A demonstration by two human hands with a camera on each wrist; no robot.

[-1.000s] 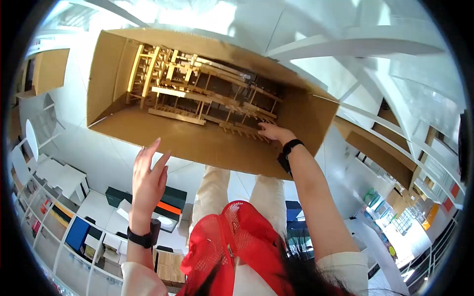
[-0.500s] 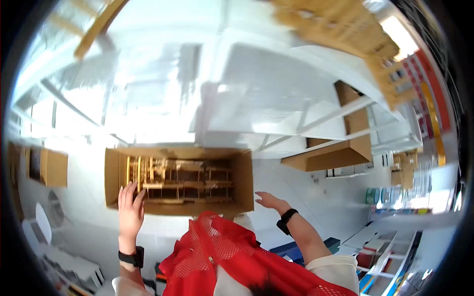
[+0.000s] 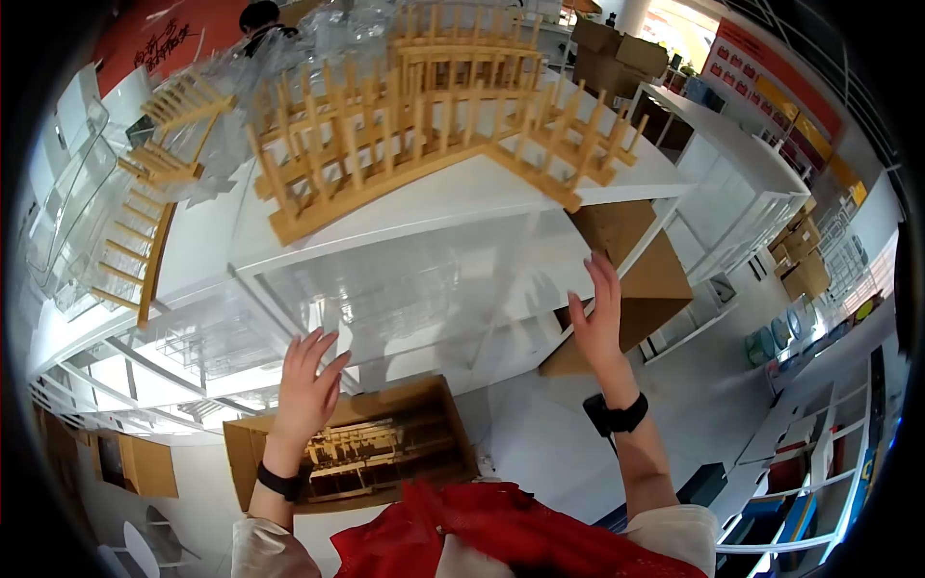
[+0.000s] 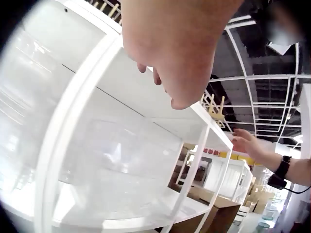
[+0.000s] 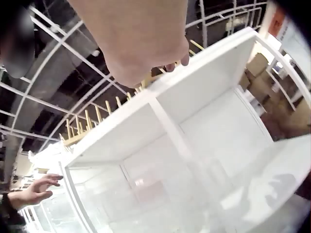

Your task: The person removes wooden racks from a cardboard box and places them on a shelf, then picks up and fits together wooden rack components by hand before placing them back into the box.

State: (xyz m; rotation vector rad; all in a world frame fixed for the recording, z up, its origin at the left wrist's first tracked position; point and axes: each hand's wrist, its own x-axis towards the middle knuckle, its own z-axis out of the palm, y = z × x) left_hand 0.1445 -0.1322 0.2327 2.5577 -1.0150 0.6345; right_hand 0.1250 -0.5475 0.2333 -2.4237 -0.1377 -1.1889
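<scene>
My left hand (image 3: 306,390) is raised with its fingers extended and holds nothing. From the head view it overlaps a cardboard box (image 3: 450,424) on the floor, where several wooden peg racks (image 3: 356,445) lie. To the right, my empty right hand (image 3: 602,323) is held up, fingers spread, in front of a white table (image 3: 434,202). On that tabletop stand several wooden racks with upright pegs, among them a long rack (image 3: 385,183) and a shorter angled rack (image 3: 535,178). Both wrist views show the hands apart from the racks, near the table's white frame (image 5: 167,124).
Another peg rack (image 3: 157,260) lies at the table's left end. Clear plastic wrapping (image 3: 337,39) is heaped behind the racks. A second cardboard box (image 3: 665,284) sits under the table's right end. Beyond the table, a person (image 3: 260,17) is partly visible.
The view has lifted from the floor box to the tabletop racks. My right hand has come out of the box, and both hands have risen toward the table, empty.
</scene>
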